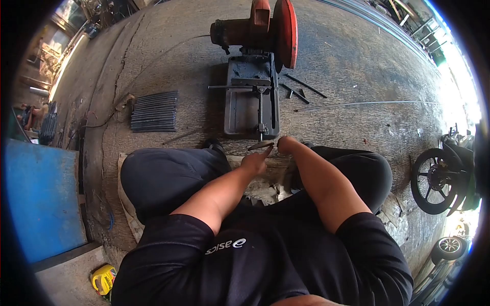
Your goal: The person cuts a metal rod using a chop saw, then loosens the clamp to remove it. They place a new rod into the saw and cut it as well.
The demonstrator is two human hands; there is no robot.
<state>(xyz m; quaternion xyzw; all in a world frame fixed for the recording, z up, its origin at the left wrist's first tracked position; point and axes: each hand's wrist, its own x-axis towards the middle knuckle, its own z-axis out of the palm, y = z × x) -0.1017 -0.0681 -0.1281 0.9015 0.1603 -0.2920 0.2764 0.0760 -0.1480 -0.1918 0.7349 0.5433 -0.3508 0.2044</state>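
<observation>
A red cut-off saw (237,33) with a grey metal base (240,115) stands on the floor in front of my crossed legs. At the near end of its clamp screw is a round handwheel (259,146). My left hand (255,162) is at the handwheel, with a finger stretched along its edge; what its other fingers hold, if anything, is hidden. Just right of the wheel, my right hand (287,145) is curled closed near the base's front corner, its fingertips hidden from view.
A row of dark metal rods (154,111) lies left of the saw. Short dark pieces (305,85) and a long thin rod (367,103) are on the right. A motorcycle wheel (434,181) stands far right, a blue panel (43,199) far left, a yellow container (103,279) below it.
</observation>
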